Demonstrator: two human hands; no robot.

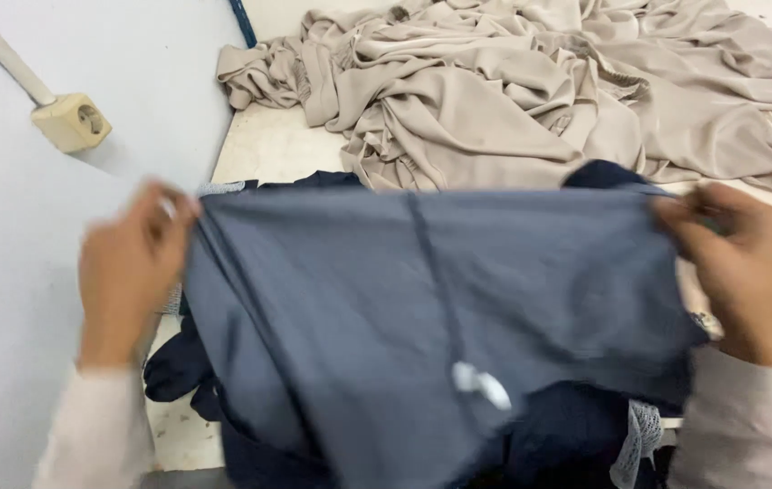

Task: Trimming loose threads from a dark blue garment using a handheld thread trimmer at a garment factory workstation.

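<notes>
over the counter: left hand [128, 272] and right hand [734, 272], both blurred, fingers clenched on the top corners of a smooth slate-blue cloth [386, 308] stretched between them
hidden: dark navy fabric [178, 367] mostly covered
far edge: crumpled beige cloth heap [513, 86] on pale counter [264, 149]
left: grey wall [6, 272] close

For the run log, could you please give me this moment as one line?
left hand: grips grey-blue garment top edge | right hand: grips other end | garment: stretched between hands | behind: beige fabric pile on table
</notes>
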